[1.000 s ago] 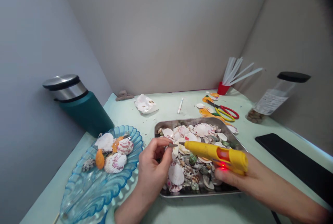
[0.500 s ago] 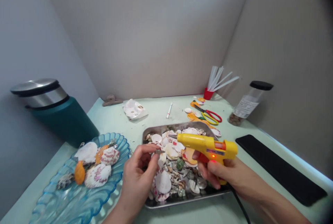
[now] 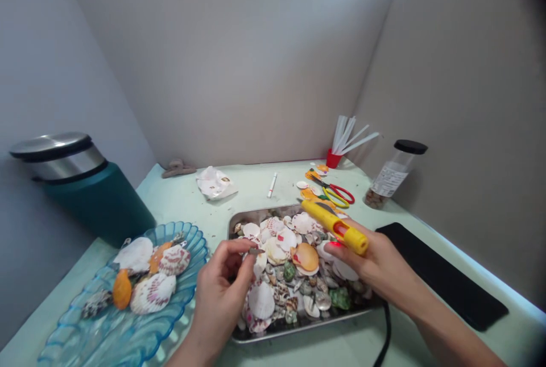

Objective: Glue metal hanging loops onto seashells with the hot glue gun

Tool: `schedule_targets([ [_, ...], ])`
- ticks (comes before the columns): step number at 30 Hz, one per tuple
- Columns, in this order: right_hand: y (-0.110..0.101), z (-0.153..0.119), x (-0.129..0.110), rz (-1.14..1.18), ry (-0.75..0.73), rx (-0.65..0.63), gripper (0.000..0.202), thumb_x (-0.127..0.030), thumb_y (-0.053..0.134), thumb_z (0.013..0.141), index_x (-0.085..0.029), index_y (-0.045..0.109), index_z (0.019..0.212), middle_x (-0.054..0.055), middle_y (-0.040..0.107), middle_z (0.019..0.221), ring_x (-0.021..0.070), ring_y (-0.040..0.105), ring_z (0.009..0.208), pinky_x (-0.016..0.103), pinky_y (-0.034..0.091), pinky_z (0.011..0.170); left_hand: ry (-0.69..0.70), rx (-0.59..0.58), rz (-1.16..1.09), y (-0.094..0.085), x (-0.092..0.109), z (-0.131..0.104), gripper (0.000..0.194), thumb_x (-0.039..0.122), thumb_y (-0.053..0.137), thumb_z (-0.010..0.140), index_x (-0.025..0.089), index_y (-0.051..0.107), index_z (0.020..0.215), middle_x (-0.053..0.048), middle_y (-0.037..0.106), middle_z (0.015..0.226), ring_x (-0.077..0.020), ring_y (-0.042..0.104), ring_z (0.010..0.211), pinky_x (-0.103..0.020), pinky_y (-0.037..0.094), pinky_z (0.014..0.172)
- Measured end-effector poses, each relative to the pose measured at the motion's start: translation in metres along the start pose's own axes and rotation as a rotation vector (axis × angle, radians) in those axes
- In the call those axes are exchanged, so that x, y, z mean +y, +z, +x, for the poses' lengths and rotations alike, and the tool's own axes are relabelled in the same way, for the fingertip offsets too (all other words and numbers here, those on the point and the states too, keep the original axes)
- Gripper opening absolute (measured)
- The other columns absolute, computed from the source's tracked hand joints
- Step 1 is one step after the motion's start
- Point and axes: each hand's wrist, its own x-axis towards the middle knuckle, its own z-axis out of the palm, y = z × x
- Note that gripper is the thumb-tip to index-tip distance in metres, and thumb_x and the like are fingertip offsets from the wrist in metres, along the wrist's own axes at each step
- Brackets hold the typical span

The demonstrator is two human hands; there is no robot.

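Observation:
My left hand (image 3: 228, 279) pinches a small dark shell (image 3: 255, 251) between thumb and fingertips, over the left side of a metal tray (image 3: 298, 330). Wrapped round a yellow hot glue gun (image 3: 328, 220) is my right hand (image 3: 369, 256), above the tray's right side; a red light glows near the thumb, and the nozzle points away to the upper left. Many scallop shells (image 3: 261, 300), an orange shell (image 3: 306, 257) and small spiral shells fill the tray. To the left, a blue scalloped glass dish (image 3: 187, 293) holds several shells stuck or heaped together; which, I cannot tell.
A teal bottle (image 3: 98, 202) stands behind the dish. Further back are a crumpled white wrapper (image 3: 215, 183), a white marker-like stick (image 3: 272, 185), scissors (image 3: 336, 193) on orange shells, and glue sticks (image 3: 343, 135) in a red cup. A clear jar (image 3: 388, 179) and black strip (image 3: 443, 276) lie right.
My right hand has turned the glue gun, swinging its nozzle away toward the tray's far edge. My left hand keeps its pinch on the small shell. The view has shifted slightly.

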Motion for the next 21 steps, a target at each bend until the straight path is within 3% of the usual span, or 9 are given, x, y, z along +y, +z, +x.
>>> schedule_targets([
  [3,-0.007,0.002,0.005,-0.358,-0.045,-0.012,0.035,-0.047,0.050,0.089,-0.021,0.057,0.112,0.004,0.068,0.088,0.0223,0.063,0.073,0.030,0.046,0.063,-0.011,-0.007,0.015,-0.001,0.001,0.000,0.011,0.029,0.059,0.084,0.019,0.058,0.090,-0.003,0.066,0.091,-0.0109,0.058,0.061,-0.023,0.049,0.055],
  [6,-0.006,0.001,0.010,-0.638,-0.116,-0.089,0.041,-0.042,0.039,0.095,-0.020,0.048,0.128,0.010,0.065,0.117,0.0247,0.065,0.096,0.033,0.050,0.078,-0.017,-0.011,0.025,-0.001,0.001,-0.001,0.012,0.029,0.059,0.084,0.019,0.058,0.091,-0.003,0.067,0.089,-0.0108,0.056,0.059,-0.023,0.049,0.054],
  [9,0.001,0.000,0.010,-0.819,-0.118,-0.114,0.042,-0.040,0.038,0.096,-0.017,0.049,0.130,0.013,0.065,0.113,0.0271,0.066,0.093,0.038,0.051,0.079,-0.018,-0.007,0.019,-0.001,-0.001,-0.001,0.012,0.029,0.059,0.083,0.019,0.058,0.089,-0.005,0.068,0.094,-0.0118,0.058,0.062,-0.023,0.049,0.054],
  [13,0.007,0.003,0.007,-0.910,-0.092,-0.088,0.032,-0.034,0.048,0.092,-0.016,0.062,0.114,0.013,0.066,0.094,0.0319,0.064,0.085,0.045,0.050,0.073,-0.021,-0.006,0.003,0.000,-0.002,-0.001,0.009,0.027,0.059,0.083,0.020,0.058,0.087,-0.006,0.069,0.098,-0.0129,0.060,0.065,-0.022,0.048,0.053],
  [17,0.005,0.006,0.004,-0.967,-0.103,-0.071,0.029,-0.040,0.056,0.088,-0.016,0.068,0.098,0.014,0.063,0.089,0.0355,0.060,0.088,0.049,0.047,0.073,-0.028,0.002,-0.014,0.000,-0.001,0.000,0.009,0.027,0.059,0.083,0.019,0.057,0.087,-0.006,0.069,0.097,-0.0117,0.059,0.062,-0.022,0.048,0.052],
  [21,0.002,0.006,-0.008,-0.828,-0.243,0.009,0.031,-0.046,0.060,0.084,-0.019,0.065,0.098,0.011,0.060,0.091,0.0323,0.057,0.087,0.046,0.045,0.073,-0.042,-0.013,-0.093,0.000,0.006,0.000,0.008,0.025,0.060,0.083,0.019,0.056,0.086,-0.005,0.067,0.098,-0.0079,0.056,0.054,-0.023,0.048,0.052],
])
